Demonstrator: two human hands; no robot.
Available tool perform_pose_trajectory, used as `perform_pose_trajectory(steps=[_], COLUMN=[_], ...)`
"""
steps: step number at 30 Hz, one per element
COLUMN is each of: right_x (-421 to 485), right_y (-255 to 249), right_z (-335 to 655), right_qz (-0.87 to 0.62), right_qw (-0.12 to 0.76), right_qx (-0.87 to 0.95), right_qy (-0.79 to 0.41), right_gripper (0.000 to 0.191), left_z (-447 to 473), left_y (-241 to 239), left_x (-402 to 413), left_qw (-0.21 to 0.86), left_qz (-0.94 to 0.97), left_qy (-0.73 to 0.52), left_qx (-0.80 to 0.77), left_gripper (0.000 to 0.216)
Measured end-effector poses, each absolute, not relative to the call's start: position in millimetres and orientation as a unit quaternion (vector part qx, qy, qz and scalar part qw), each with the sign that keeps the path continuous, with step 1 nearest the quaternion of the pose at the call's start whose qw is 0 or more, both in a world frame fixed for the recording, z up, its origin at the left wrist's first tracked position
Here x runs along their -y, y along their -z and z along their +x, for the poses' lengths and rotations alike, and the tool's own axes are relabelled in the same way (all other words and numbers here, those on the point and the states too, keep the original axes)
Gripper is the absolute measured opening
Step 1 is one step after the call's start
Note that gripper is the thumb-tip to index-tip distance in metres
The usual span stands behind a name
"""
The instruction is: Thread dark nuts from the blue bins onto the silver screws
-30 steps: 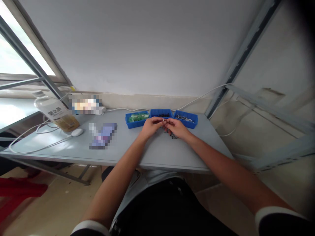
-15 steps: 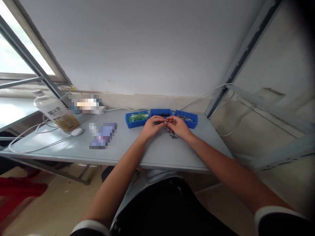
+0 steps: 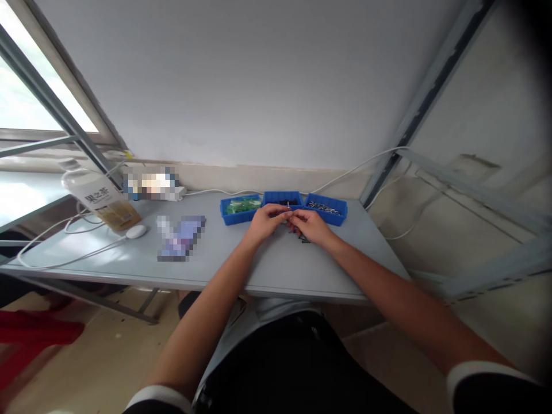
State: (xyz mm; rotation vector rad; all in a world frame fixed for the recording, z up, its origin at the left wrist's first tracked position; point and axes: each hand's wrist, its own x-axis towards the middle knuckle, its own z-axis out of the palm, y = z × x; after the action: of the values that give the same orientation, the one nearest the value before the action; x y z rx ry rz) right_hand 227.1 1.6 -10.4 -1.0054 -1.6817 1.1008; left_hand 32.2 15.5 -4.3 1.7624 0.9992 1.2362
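Observation:
My left hand [image 3: 266,223] and my right hand [image 3: 314,225] meet just in front of the blue bins, their fingertips pinched together. Between them a small shiny metal piece [image 3: 288,204] pokes up; its kind is too small to make out, and the fingers hide most of it. Under my right hand lie several dark screws [image 3: 305,240] on the table, partly covered by the fingers. Behind the hands stand a blue bin [image 3: 238,218] of green packets, a middle blue bin [image 3: 281,195] with dark small parts, and a right blue bin [image 3: 340,219] with silver screw-like pieces.
On the left of the grey table [image 3: 224,259], a tilted drink bottle [image 3: 101,198] stands near a white round device [image 3: 136,232] with a cable. A blurred phone-like object [image 3: 183,238] lies nearby. Metal frame posts rise at both sides; a wall closes the back.
The fingers have shifted slightly around the small metal piece, which now points upward above the fingertips. My right hand has moved a little lower; the bins stay put.

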Motion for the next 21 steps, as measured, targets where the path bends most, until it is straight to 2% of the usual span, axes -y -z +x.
perform_pose_trajectory(steps=[9,15,21], right_x=[-1.3,-1.1,-6.1], right_y=[11.6,11.9,14.5], right_z=[225.3,224.0,228.9], right_qz=[-0.385,-0.406,-0.423], right_qw=[0.399,0.417,0.432], right_qx=[0.696,0.677,0.667], right_qy=[-0.456,-0.451,-0.436], right_gripper=[0.041,0.034,0.033], left_z=[34.8,33.2,30.9], left_y=[-0.8,3.2,5.6], left_x=[-10.3,-13.5,-17.1], left_qw=[0.437,0.449,0.385], left_qz=[0.658,0.663,0.703], left_qy=[-0.47,-0.474,-0.477], left_qx=[-0.393,-0.367,-0.361], left_gripper=[0.049,0.042,0.029])
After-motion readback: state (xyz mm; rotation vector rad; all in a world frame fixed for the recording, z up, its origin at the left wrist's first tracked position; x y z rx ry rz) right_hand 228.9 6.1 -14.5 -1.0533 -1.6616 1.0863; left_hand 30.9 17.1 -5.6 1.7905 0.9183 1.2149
